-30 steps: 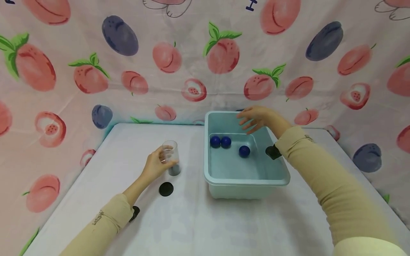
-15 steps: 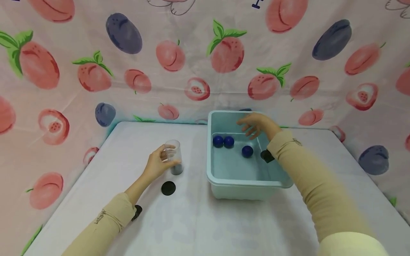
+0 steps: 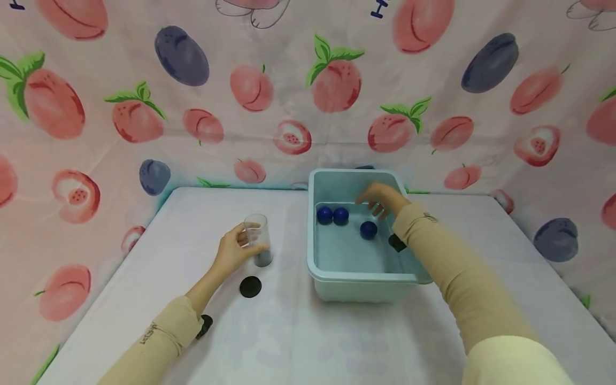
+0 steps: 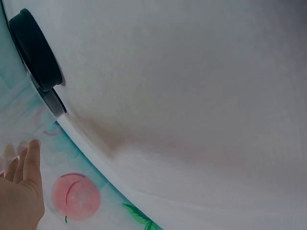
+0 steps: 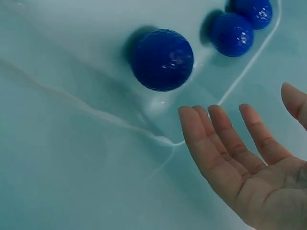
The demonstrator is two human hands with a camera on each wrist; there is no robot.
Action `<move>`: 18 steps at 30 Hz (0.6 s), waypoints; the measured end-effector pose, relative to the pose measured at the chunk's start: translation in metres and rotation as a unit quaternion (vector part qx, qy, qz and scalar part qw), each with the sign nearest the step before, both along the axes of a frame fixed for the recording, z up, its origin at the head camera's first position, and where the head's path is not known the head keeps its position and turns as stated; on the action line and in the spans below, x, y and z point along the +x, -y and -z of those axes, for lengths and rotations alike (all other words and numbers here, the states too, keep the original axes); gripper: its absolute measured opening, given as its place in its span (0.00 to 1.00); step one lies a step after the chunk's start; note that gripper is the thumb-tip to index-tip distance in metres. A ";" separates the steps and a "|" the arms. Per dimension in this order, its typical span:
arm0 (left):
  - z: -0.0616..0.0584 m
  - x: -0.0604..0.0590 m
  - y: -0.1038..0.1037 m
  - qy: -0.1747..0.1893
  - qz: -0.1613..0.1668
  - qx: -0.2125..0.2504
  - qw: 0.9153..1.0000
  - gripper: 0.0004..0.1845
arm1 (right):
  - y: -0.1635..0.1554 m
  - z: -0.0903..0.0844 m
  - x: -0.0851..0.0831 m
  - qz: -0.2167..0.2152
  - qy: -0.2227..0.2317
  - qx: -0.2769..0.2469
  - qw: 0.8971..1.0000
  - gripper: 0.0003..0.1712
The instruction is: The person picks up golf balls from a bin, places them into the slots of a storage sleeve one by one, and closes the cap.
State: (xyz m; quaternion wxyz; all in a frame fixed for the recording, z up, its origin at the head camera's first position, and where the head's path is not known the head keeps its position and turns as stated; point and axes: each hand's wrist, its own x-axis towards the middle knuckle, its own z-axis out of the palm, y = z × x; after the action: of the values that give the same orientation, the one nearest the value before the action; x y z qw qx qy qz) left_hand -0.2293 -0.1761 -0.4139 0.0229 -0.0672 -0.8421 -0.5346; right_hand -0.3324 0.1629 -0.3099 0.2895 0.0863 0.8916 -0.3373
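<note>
The right hand (image 3: 382, 197) hangs inside the pale blue tub (image 3: 320, 267) near the worktop's far edge, fingers (image 5: 216, 139) spread and straight, holding nothing. Just below its fingertips floats a blue ball (image 3: 368, 229); two more balls (image 3: 332, 215) sit together at the tub's left wall. The left hand (image 3: 233, 250) is clamped round a clear cup (image 3: 258, 239) standing left of the tub, beside a black lid (image 3: 250, 286).

The person is wearing pale beige long sleeves with small dark lettering near each cuff, and black wrist-mounted cameras showing beside both cuffs.
</note>
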 end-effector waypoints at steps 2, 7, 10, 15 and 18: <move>0.001 0.000 -0.001 -0.001 -0.002 -0.001 1.000 0.28 | -0.001 0.003 -0.001 -0.001 0.008 0.010 1.000 0.36; 0.001 0.000 0.000 -0.011 0.002 -0.001 1.000 0.28 | -0.001 0.012 -0.004 -0.005 0.014 0.022 1.000 0.36; 0.001 0.000 0.001 -0.012 0.004 0.001 1.000 0.28 | 0.000 0.022 -0.009 -0.021 0.011 0.054 0.998 0.35; 0.001 0.000 -0.001 -0.011 -0.005 -0.006 1.000 0.27 | -0.015 0.091 -0.065 -0.063 -0.004 0.130 0.990 0.32; 0.001 0.002 0.000 -0.009 -0.005 -0.013 1.000 0.27 | -0.035 0.164 -0.128 -0.075 0.004 0.167 0.983 0.36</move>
State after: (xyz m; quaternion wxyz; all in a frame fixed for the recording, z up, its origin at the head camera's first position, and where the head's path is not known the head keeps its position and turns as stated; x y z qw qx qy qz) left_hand -0.2275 -0.1757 -0.4148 0.0320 -0.0681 -0.8489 -0.5231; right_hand -0.4603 0.1975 -0.4743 0.2996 0.0676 0.9381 -0.1604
